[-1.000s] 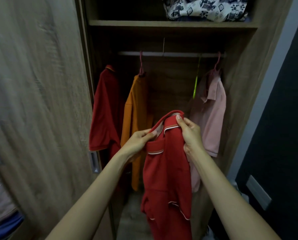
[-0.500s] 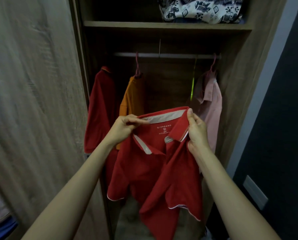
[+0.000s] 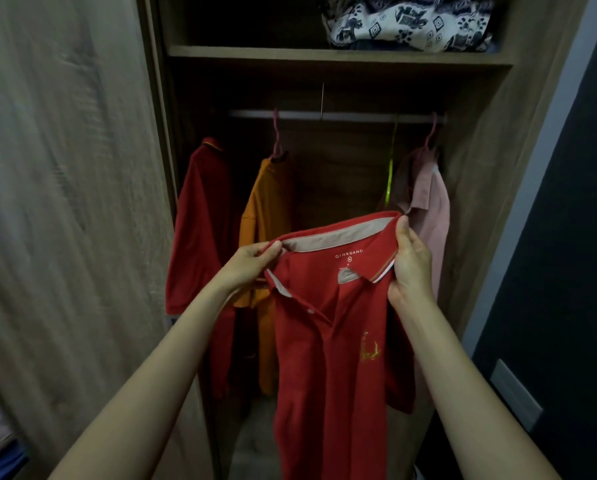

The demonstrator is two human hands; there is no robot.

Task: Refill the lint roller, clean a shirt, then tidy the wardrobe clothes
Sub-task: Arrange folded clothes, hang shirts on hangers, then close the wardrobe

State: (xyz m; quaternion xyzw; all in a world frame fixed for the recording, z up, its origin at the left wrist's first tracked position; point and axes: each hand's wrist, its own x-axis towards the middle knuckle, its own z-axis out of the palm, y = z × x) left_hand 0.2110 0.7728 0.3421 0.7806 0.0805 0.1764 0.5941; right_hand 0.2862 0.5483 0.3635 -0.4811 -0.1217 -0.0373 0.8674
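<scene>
A red polo shirt [image 3: 335, 358] hangs in front of the open wardrobe, held up by its collar with the front facing me. My left hand [image 3: 247, 268] pinches the left end of the collar. My right hand [image 3: 409, 265] grips the right end, thumb up along the collar edge. The collar is spread wide, showing its pale inner band and label. An empty green hanger [image 3: 390, 174] hangs from the rail [image 3: 338, 116] just behind the shirt.
On the rail hang a dark red shirt [image 3: 200, 230], an orange shirt [image 3: 266, 209] and a pink shirt [image 3: 428, 209]. A patterned folded cloth [image 3: 408, 22] lies on the shelf above. The wardrobe door [image 3: 65, 202] stands at left; a dark wall is at right.
The shirt was bunched between both hands; my hands have drawn apart and spread the collar open, so the shirt now hangs flat and facing me.
</scene>
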